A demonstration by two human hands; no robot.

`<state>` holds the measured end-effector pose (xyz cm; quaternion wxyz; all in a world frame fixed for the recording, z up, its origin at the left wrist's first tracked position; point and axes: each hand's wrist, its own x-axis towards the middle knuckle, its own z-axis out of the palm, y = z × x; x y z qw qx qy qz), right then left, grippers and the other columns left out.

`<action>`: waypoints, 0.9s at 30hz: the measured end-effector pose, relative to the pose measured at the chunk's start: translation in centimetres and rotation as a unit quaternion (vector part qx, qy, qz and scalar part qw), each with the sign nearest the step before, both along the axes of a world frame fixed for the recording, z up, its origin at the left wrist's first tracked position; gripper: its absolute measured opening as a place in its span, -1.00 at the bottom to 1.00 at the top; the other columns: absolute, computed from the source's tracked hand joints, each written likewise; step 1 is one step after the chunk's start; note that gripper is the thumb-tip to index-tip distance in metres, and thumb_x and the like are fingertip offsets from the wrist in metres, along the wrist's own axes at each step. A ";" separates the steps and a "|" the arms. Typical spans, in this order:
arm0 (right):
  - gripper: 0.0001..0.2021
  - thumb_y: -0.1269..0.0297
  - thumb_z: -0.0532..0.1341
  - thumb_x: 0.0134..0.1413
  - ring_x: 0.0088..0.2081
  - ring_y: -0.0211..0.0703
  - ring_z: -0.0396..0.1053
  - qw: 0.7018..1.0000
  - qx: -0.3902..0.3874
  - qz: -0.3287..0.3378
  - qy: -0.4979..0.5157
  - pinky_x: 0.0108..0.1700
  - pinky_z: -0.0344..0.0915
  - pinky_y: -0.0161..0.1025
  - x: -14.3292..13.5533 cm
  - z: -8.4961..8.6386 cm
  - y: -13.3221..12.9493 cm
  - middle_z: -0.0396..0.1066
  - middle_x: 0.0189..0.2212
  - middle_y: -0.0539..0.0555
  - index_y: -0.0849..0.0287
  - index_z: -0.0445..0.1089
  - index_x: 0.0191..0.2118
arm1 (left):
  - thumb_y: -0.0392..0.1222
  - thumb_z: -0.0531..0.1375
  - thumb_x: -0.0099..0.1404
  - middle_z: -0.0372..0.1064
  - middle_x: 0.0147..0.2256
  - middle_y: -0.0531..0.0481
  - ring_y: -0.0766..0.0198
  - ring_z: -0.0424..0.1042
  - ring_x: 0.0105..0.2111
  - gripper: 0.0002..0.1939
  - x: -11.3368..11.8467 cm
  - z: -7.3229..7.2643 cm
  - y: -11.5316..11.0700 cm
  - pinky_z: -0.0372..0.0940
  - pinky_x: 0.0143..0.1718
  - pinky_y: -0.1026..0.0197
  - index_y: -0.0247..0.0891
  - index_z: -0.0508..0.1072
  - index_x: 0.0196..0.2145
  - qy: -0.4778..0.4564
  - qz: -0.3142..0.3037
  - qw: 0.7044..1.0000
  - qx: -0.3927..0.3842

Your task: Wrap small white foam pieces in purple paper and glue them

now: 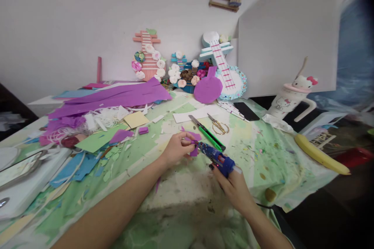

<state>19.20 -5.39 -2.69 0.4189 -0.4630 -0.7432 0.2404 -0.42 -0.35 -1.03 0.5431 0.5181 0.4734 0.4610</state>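
My left hand [179, 148] pinches a small purple piece [193, 150] near the middle of the table. In my right hand [230, 183] is a blue glue gun [217, 158], its nozzle pointing left and meeting the purple piece at my left fingertips. Whether the nozzle touches the piece cannot be made out. Just beyond the gun lies a green and black cutter [209, 134], and gold-handled scissors [219, 125] rest to its right. A white strip [195, 114] lies behind them.
Purple sheets [117, 99], white string [99, 118] and paper scraps cover the left. Decorated guitar shapes [223, 68] and a purple cutout [208, 88] stand at the back. A phone [246, 111], tumbler [288, 99] and banana [321, 155] are on the right.
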 end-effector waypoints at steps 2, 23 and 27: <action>-0.75 0.17 0.08 0.18 -0.46 -0.24 0.25 1.000 -0.002 0.001 0.001 -0.40 0.23 -0.34 0.0 0.0 0.0 0.35 -0.47 0.04 0.26 0.37 -0.31 | -0.21 0.30 0.00 0.45 -0.57 0.01 0.33 0.39 -0.61 -0.75 0.0 0.1 -0.1 0.39 -0.63 0.27 -0.30 0.36 -0.35 0.002 0.003 1.000 -0.002; -0.79 0.20 0.08 0.18 -0.47 -0.24 0.26 1.000 0.019 -0.002 -0.007 -0.41 0.22 -0.35 0.1 -0.8 0.1 0.33 -0.48 0.03 0.24 0.34 -0.31 | -0.18 0.31 -0.01 0.51 -0.50 -0.06 0.31 0.42 -0.63 -0.75 0.2 0.1 -0.1 0.36 -0.64 0.28 -0.29 0.37 -0.37 0.004 0.002 1.000 -0.006; -0.81 0.22 0.08 0.19 -0.45 -0.24 0.26 1.000 0.017 0.001 -0.001 -0.42 0.21 -0.34 0.1 -0.7 0.0 0.37 -0.44 0.05 0.23 0.34 -0.27 | -0.20 0.31 -0.01 0.51 -0.52 -0.06 0.26 0.45 -0.60 -0.74 0.2 0.0 -0.1 0.36 -0.65 0.28 -0.30 0.37 -0.36 0.002 -0.001 1.000 -0.005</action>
